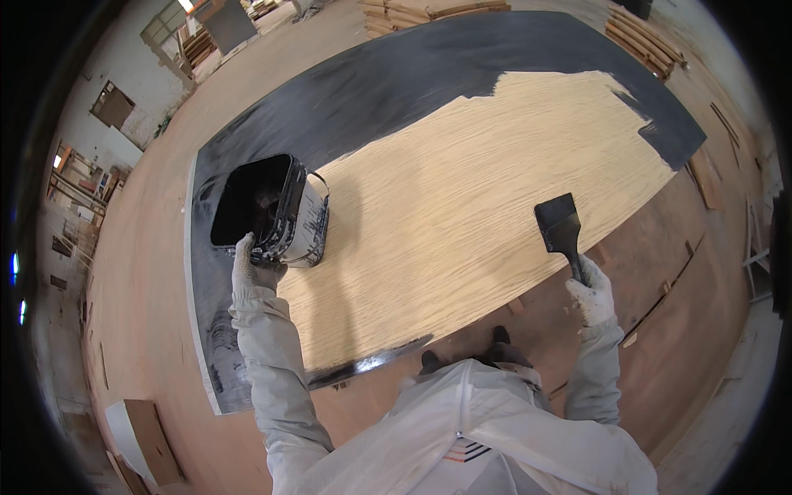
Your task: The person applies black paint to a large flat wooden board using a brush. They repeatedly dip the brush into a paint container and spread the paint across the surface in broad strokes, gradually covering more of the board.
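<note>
Gripped by its near rim, a square paint bucket (pixel 307 233), grey outside and black inside with drips down its wall, is in my gloved left hand (pixel 254 268). The bucket is tilted over the left part of a large wooden board (pixel 462 181). Black paint (pixel 363 91) covers the board's far side and left end, and a short strip of its near edge; the middle is bare pale wood grain. My gloved right hand (pixel 592 293) is closed around the handle of a wide black paintbrush (pixel 559 223), its bristles pointing away from me above the board's near right edge.
Bundles of wooden strips (pixel 643 41) lie beyond the board at the far right, and another stack (pixel 396 15) behind it. A white and brown box (pixel 144 441) stands on the floor at lower left. Thin sticks (pixel 668 289) lie on the reddish floor to the right.
</note>
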A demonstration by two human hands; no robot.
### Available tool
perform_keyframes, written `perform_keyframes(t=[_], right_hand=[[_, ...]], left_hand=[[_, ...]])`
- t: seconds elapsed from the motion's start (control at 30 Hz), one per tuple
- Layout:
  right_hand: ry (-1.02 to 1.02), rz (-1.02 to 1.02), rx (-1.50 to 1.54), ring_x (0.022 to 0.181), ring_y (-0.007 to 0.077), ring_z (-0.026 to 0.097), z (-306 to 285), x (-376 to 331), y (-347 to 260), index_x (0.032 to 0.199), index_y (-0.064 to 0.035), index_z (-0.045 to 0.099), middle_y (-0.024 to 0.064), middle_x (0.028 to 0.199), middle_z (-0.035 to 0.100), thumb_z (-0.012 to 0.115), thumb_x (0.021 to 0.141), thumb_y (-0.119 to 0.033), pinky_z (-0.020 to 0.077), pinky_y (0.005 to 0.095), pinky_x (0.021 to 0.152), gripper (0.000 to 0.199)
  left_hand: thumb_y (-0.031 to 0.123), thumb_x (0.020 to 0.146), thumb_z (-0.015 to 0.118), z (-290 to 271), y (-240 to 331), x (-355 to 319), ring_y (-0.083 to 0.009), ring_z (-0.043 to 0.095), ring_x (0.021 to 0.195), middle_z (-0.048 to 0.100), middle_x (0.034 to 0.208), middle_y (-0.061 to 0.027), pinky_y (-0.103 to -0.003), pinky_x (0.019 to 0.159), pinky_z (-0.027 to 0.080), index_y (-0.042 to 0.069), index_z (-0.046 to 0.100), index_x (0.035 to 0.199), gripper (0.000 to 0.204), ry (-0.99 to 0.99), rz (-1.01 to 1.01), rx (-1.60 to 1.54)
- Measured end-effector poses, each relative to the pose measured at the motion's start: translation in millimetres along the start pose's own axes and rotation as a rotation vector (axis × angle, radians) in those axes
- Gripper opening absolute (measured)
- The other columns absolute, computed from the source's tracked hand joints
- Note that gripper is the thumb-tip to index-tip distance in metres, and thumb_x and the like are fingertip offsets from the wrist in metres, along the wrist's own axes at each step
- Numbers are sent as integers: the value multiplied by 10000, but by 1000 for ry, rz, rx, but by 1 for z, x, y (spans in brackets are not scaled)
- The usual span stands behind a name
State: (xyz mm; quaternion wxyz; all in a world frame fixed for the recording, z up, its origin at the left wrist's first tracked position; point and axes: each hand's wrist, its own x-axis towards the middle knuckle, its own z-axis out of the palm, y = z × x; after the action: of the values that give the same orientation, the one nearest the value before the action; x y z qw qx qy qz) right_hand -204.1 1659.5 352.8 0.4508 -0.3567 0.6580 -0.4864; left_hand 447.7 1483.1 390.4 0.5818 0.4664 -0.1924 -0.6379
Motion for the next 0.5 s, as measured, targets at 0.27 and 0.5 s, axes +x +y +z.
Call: perform_keyframes(t=[0.27, 0.5], right_hand=[[-62, -98, 159, 1022, 98, 615, 20, 21, -19, 1466, 71, 547, 61, 1210, 676, 684, 873, 0, 500, 245, 900, 613], [-90, -139, 96, 808, 57, 578, 3, 3, -83, 1498, 55, 517, 4, 1014, 642, 677, 878, -19, 481, 211, 666, 645]], left_hand=[[391, 944, 715, 25, 8, -14, -346, 683, 1100, 729, 1251, -134, -583, 963, 518, 68, 660, 1258, 453, 18, 51, -71], [431, 954, 687, 70, 6, -52, -381, 649, 1202, 699, 1337, -172, -617, 1018, 502, 43, 644, 1340, 548, -142, 29, -69]])
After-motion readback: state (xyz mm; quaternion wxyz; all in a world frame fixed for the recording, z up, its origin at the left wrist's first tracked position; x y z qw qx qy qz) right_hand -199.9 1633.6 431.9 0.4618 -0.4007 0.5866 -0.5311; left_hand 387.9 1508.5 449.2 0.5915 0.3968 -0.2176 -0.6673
